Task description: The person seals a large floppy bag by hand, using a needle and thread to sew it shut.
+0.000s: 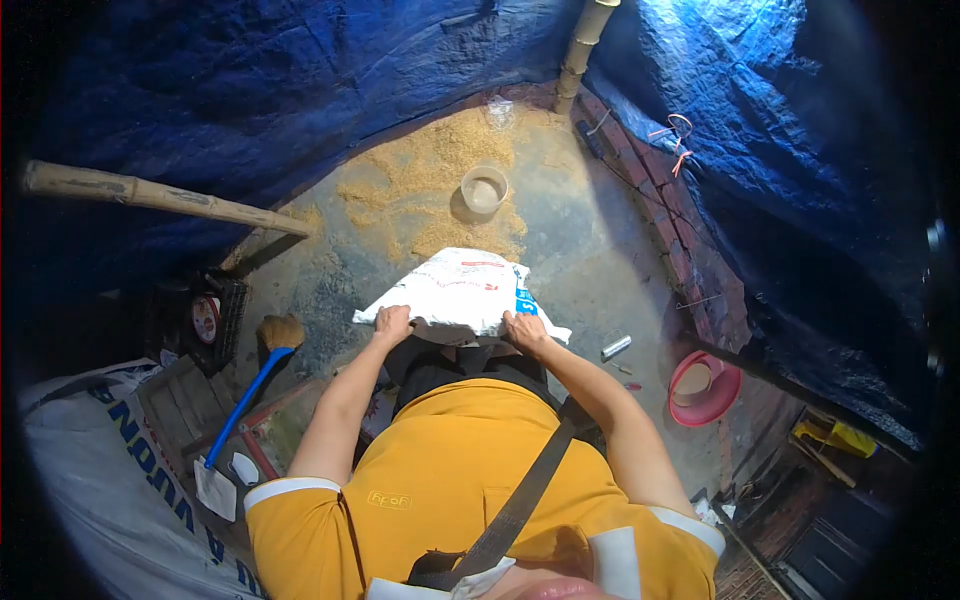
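Note:
A white printed sack (462,290) with red lettering and a blue patch is stretched between my two hands, in front of my knees. My left hand (393,322) is closed on the sack's near edge at the left. On the right, my right hand (524,328) grips the same edge beside the blue patch. Both sets of fingers are curled over the material. What the sack contains is hidden. Just beyond it, a clear round tub (484,190) stands on the floor amid scattered yellowish grain or husks (430,165).
A broom (282,335) with a blue handle lies at left, near a large white sack (110,490). At right are a pink basin (705,388) and a silver cylinder (616,347). Bamboo poles (170,198) and blue tarpaulin (330,80) bound the space.

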`<state>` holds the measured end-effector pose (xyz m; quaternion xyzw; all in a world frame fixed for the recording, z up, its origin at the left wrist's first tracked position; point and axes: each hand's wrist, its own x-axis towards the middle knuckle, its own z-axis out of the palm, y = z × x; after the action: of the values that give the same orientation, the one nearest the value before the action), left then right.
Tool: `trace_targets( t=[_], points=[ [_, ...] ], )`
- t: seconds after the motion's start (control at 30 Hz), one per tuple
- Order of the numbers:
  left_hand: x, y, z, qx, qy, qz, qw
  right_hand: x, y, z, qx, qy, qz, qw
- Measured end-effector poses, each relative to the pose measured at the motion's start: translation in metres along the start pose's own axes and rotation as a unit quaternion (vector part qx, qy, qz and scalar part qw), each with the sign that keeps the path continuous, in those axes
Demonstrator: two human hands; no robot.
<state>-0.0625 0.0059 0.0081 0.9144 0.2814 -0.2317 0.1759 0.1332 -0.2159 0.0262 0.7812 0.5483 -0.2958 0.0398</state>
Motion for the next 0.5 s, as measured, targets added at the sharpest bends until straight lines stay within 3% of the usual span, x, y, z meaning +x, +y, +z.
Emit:
trace_targets(
  t=[0.1, 0.27, 0.37, 0.5],
  points=[
    [0.003, 0.012, -0.008, -0.045, -0.008, -0.002, 0.999, -0.005, 0.014, 0.006, -0.001, -0.012, 0.027, 1.0],
    [0.025, 0.01, -0.045, -0.123, 0.049, 0.029, 0.991, -0.007, 0.021, -0.044, 0.064, 0.045, -0.006, 0.997],
    [0.01, 0.011, -0.081, -0.147, 0.037, 0.038, 0.988, -0.016, 0.012, -0.069, 0.05, 0.035, -0.008, 0.998],
    [-0.002, 0.003, -0.094, -0.095, 0.01, 0.069, 0.993, -0.033, 0.0, -0.085, 0.098, 0.021, -0.027, 0.995]
  ],
)
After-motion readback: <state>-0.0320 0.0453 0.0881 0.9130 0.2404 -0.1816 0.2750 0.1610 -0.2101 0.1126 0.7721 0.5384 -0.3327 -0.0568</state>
